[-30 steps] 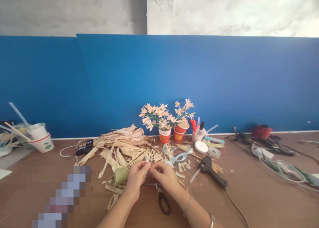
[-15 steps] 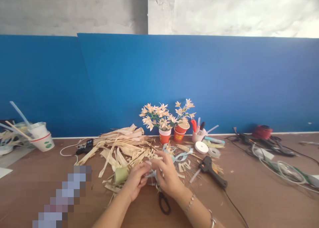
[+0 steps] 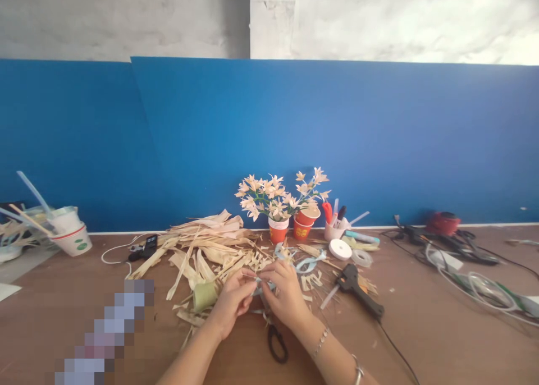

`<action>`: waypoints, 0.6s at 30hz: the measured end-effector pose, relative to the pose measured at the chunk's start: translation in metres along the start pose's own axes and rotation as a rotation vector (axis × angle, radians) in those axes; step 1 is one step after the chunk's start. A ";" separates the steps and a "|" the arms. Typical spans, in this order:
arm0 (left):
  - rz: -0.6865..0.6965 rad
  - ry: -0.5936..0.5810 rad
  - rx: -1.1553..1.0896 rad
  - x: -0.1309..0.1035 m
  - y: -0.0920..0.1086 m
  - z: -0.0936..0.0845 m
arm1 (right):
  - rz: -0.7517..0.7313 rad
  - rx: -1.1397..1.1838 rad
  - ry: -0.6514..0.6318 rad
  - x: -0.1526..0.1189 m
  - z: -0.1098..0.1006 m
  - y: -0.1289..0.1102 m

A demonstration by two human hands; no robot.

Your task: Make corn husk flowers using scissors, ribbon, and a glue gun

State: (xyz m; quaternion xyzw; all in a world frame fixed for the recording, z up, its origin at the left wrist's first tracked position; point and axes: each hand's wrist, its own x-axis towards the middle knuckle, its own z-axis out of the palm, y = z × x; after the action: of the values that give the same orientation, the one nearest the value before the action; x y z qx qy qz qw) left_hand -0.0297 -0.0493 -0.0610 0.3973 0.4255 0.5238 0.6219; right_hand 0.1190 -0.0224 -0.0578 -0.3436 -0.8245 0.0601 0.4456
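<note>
Above the near middle of the counter (image 3: 455, 345), pinching a slender piece (image 3: 249, 276) between the thumb and fingertips of the left hand (image 3: 233, 298), with the right hand (image 3: 285, 295) narrowed onto the same piece from the opposite side. Cannot tell exactly what it is; too small and partly covered by fingers. Wearing a bracelet (image 3: 321, 342) and a bangle (image 3: 358, 370) on the right arm. Just below the right hand, lying on the counter, a black loop handle (image 3: 278, 344). Close beside the left hand, a greenish cylinder (image 3: 205, 297) on its side. Beyond both hands, spread in a loose heap, dried pale husks (image 3: 219, 242). Farther back, standing upright before a blue panel (image 3: 252, 121), pale flowers (image 3: 273, 194) in red-and-white stacked cups (image 3: 278, 232). Over to the right, set down near a white roll (image 3: 340, 249), a black glue gun (image 3: 362, 292) with its cord trailing toward the near edge.
</note>
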 end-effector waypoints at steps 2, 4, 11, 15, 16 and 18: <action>0.083 0.074 0.110 0.002 -0.002 0.002 | 0.011 -0.021 0.004 0.000 0.001 -0.001; 0.164 0.171 0.205 0.004 -0.004 0.002 | 0.021 -0.048 -0.002 -0.001 0.001 -0.003; 0.180 0.241 0.273 0.004 -0.005 0.004 | 0.062 -0.109 -0.026 0.000 0.000 -0.006; 0.151 0.205 0.266 0.004 -0.008 0.005 | 0.081 -0.118 -0.045 -0.001 -0.001 -0.007; 0.149 0.206 0.279 0.005 -0.009 0.004 | 0.081 -0.120 -0.054 -0.002 -0.001 -0.008; 0.150 0.213 0.306 0.007 -0.011 0.001 | 0.080 -0.118 -0.070 -0.002 0.000 -0.008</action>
State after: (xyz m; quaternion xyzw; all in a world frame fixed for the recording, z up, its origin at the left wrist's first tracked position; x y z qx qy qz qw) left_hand -0.0244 -0.0443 -0.0720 0.4601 0.5326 0.5371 0.4649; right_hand 0.1160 -0.0295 -0.0557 -0.3995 -0.8273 0.0409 0.3927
